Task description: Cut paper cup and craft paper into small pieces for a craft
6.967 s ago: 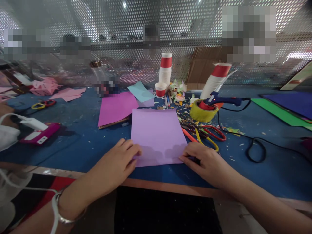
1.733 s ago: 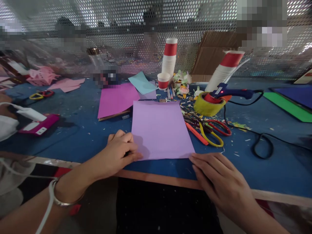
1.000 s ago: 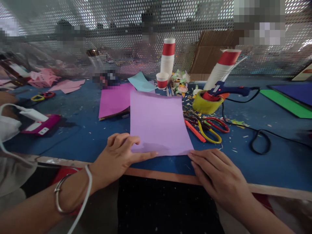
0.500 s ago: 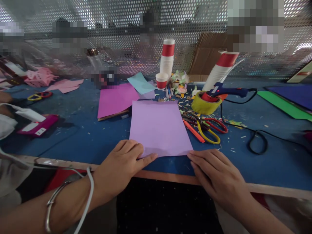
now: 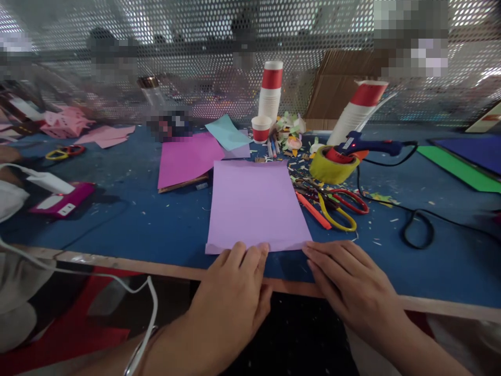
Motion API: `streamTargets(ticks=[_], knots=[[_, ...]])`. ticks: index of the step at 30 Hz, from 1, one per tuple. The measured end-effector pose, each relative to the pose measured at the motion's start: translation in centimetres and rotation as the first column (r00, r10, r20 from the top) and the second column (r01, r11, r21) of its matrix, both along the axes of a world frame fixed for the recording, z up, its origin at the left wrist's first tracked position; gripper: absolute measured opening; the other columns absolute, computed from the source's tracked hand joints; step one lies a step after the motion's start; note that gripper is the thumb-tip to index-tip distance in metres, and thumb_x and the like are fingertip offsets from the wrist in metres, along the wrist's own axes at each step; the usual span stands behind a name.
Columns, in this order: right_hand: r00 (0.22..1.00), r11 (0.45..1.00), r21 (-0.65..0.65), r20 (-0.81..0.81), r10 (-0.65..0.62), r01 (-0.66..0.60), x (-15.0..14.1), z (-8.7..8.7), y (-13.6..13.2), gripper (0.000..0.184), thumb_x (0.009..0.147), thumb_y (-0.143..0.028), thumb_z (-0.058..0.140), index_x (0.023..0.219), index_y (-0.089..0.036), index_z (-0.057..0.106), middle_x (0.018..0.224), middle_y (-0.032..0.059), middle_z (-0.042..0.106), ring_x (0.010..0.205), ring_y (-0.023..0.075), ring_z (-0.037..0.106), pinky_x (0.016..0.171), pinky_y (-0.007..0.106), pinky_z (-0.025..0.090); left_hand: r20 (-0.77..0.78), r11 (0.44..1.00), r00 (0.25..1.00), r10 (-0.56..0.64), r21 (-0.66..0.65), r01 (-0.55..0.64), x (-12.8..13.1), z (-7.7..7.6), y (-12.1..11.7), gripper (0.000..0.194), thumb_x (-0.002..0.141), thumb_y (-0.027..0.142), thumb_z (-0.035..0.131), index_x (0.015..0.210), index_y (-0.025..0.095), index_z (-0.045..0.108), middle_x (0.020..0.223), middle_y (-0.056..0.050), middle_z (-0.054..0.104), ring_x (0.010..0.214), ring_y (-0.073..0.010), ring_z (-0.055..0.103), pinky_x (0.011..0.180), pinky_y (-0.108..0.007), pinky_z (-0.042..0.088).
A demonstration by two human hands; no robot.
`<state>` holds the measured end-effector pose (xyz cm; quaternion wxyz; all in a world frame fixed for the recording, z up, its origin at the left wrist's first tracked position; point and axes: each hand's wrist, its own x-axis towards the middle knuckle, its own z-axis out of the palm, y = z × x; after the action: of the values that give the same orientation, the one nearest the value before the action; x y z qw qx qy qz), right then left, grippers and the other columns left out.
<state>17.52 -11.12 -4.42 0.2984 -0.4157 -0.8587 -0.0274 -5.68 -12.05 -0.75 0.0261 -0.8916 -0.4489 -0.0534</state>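
A sheet of light purple paper [image 5: 254,201] lies on the blue table in front of me. Along its near edge a narrow strip is folded up. My left hand [image 5: 235,292] rests its bent fingertips on the middle of that fold, thumb apart and off the paper. At the near right corner my right hand [image 5: 352,282] holds the sheet, fingers close together and the thumb partly hidden under them. Right of the paper lie an orange pen-like stick [image 5: 313,210] and scissors with red and yellow handles [image 5: 340,209].
A blue glue gun [image 5: 371,146] rests on a yellow tape roll [image 5: 332,166]. Stacked paper cups [image 5: 270,94] and paper scraps stand behind. Magenta paper [image 5: 188,162] lies at the left, a power strip [image 5: 64,201] farther left. A black cord [image 5: 417,230] loops at the right.
My left hand has moved right along the folded edge, from the near left corner to the middle, baring the fold's left end. My right hand stays at its corner.
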Motion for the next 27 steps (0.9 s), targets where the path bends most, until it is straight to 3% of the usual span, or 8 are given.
streamTargets(ticks=[4, 10, 18, 22, 27], knots=[[1.0, 1.0, 0.007, 0.007, -0.018, 0.018, 0.0, -0.2, -0.1, 0.022, 0.094, -0.012, 0.055, 0.111, -0.014, 0.069, 0.109, 0.0114, 0.072, 0.094, 0.0238, 0.063, 0.086, 0.042, 0.051, -0.076, 0.999, 0.996, 0.05, 0.019, -0.049, 1.6, -0.1, -0.4, 0.072, 0.079, 0.059, 0.069, 0.125, 0.004, 0.063, 0.114, -0.02, 0.062, 0.091, -0.0295, 0.054, 0.07, -0.043, 0.052], [0.999, 1.0, 0.0, 0.055, -0.003, 0.003, 0.1, -0.2, -0.1, 0.026, 0.097, -0.015, 0.053, 0.12, -0.013, 0.066, 0.11, 0.0127, 0.069, 0.095, 0.0238, 0.061, 0.085, 0.042, 0.049, -0.111, 0.995, 0.99, 0.084, 0.053, -0.079, 2.0, -0.7, -0.8, 0.096, 0.071, 0.063, 0.075, 0.146, 0.01, 0.046, 0.095, -0.013, 0.057, 0.085, -0.0275, 0.05, 0.067, -0.042, 0.048], [0.985, 0.997, 0.038, 0.155, -0.072, 0.067, -0.9, 0.3, -0.4, 0.03, 0.099, -0.025, 0.051, 0.126, -0.021, 0.065, 0.108, 0.0121, 0.065, 0.093, 0.0271, 0.057, 0.077, 0.043, 0.045, -0.143, 0.992, 0.985, 0.098, 0.098, -0.085, 1.8, -1.0, -0.7, 0.095, 0.066, 0.057, 0.082, 0.145, 0.017, 0.049, 0.092, -0.011, 0.056, 0.084, -0.0263, 0.048, 0.067, -0.041, 0.048], [0.976, 0.994, 0.065, 0.192, -0.101, 0.09, -1.5, 0.5, -0.8, 0.033, 0.1, -0.027, 0.048, 0.129, -0.022, 0.064, 0.111, 0.0129, 0.064, 0.098, 0.0301, 0.054, 0.082, 0.046, 0.042, -0.13, 0.99, 0.987, 0.095, 0.114, -0.08, 1.7, -1.2, -1.0, 0.079, 0.076, 0.044, 0.078, 0.144, 0.015, 0.05, 0.09, -0.011, 0.056, 0.083, -0.0267, 0.05, 0.069, -0.044, 0.05], [0.98, 0.997, 0.053, 0.184, -0.07, 0.061, -1.5, 0.5, -0.7, 0.033, 0.101, -0.026, 0.046, 0.127, -0.019, 0.066, 0.108, 0.0126, 0.065, 0.095, 0.0272, 0.056, 0.081, 0.042, 0.043, -0.125, 0.986, 0.99, 0.062, 0.164, -0.041, 0.7, -2.1, -1.4, 0.071, 0.085, 0.026, 0.067, 0.149, 0.012, 0.04, 0.102, -0.013, 0.06, 0.098, -0.0305, 0.053, 0.097, -0.062, 0.043]])
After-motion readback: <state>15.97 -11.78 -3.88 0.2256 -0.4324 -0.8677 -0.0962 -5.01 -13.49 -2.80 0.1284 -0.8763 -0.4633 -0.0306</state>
